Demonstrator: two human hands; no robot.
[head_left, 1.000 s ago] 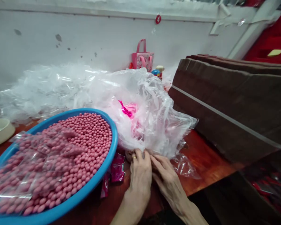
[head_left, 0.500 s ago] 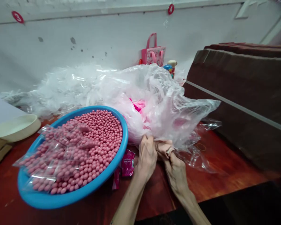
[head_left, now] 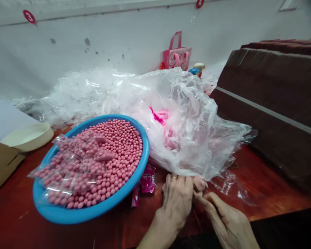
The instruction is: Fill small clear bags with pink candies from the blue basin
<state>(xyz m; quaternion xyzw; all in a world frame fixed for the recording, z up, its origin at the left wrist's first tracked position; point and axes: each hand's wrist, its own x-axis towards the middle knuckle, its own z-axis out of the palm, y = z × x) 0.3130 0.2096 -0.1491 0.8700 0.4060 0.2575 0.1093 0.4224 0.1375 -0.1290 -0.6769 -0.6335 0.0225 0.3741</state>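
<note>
My left hand (head_left: 177, 199), with a ring on one finger, lies on the red-brown table at the lower edge of a big crumpled clear plastic bag (head_left: 186, 124). Its fingers curl around a small beige thing (head_left: 200, 183). My right hand (head_left: 226, 216) is beside it, fingers bent and pinching at the same spot under the left fingers. A blue basin (head_left: 134, 180) to the left is heaped with pink candies (head_left: 119, 145), and several small clear packets of candies (head_left: 75, 162) lie on top.
Small pink wrapped packets (head_left: 147, 181) lie between basin and hands. A large brown cardboard box (head_left: 274, 103) stands at right. Piled clear plastic bags (head_left: 75, 93) fill the back. A cream bowl (head_left: 28, 136), a cardboard flap (head_left: 2, 166) and a pink gift bag (head_left: 177, 57) are also there.
Both hands lifted and pinched a beige thing at the bag's edge, then came back down to the table. The view shifted left, showing more of the basin and bowl.
</note>
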